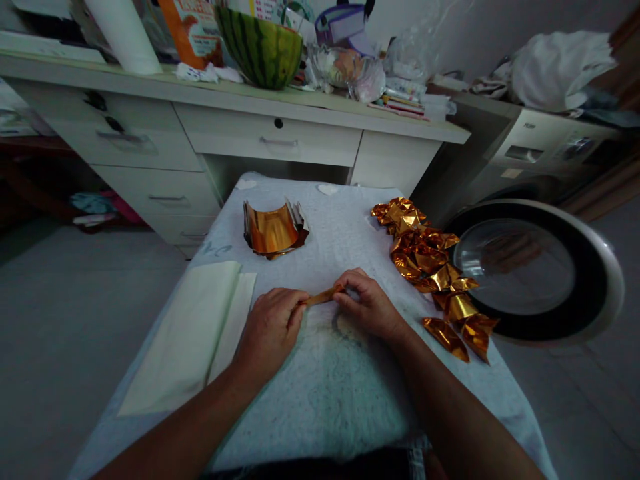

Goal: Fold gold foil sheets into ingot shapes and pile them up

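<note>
A narrow folded strip of gold foil (321, 297) is stretched between my two hands, just above the cloth-covered table (350, 380). My left hand (273, 327) pinches one end of it, and my right hand (367, 303) pinches the other. Beyond my left hand, a curled stack of gold foil sheets (273, 230) rests on the cloth. Several folded gold foil pieces (425, 250) lie in a crumpled row to the right of my right hand. Pale yellow paper sheets (185, 333) lie flat on the left, partly behind my left hand and forearm.
A white desk (270, 137) with drawers stands behind the table. On it are half a watermelon (263, 50), a paper roll (125, 33), an orange packet (193, 33) and plastic bags. At right, a washing machine's open round door (540, 267) reaches close to the table edge.
</note>
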`<state>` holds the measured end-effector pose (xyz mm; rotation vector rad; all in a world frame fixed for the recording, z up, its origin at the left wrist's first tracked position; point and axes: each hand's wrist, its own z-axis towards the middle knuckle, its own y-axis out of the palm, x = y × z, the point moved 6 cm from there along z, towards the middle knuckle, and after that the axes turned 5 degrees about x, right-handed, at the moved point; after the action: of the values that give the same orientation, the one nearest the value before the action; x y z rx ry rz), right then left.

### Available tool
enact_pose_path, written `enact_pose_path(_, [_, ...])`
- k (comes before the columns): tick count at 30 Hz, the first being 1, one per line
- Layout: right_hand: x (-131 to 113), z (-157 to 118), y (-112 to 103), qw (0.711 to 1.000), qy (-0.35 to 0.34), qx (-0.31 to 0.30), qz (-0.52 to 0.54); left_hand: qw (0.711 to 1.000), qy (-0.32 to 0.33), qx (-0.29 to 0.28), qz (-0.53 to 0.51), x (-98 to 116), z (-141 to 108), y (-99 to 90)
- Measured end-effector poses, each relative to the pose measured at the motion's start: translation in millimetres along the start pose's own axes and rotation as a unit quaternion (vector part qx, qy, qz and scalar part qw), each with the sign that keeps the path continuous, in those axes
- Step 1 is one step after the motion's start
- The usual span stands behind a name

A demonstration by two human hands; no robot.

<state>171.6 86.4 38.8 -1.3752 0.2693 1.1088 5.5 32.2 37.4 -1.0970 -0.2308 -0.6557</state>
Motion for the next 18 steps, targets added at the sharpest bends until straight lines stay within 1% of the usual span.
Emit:
enact_pose_path(3, [-2,-1,-2,0.999,0.012,0.013,0.036,1.000,-0.004,0.020,0.011,0,2,-6.2])
enact_pose_path(6, [-7,-3,-2,0.999,0.004,0.018,0.045,0.999,-0.022,0.038,0.012,-1,2,-9.9])
enact_pose_path(9, [-10,-4,-1,0.998,-0.014,0.016,0.054,0.999,-0.032,0.019,-0.029,-2,0,-7.5])
enact_pose_path(12, [-13,-4,-1,0.995,-0.044,0.028,0.081,0.998,-0.043,0.006,-0.055,-3,0,-5.7])
enact_pose_path(15, [-13,-3,-2,0.993,-0.062,0.044,0.088,0.994,-0.068,0.010,-0.084,-6,1,-5.8])
enact_pose_path(18, [-13,-3,-1,0.992,-0.074,0.043,0.088,0.989,-0.091,0.018,-0.114,-8,1,-5.2])
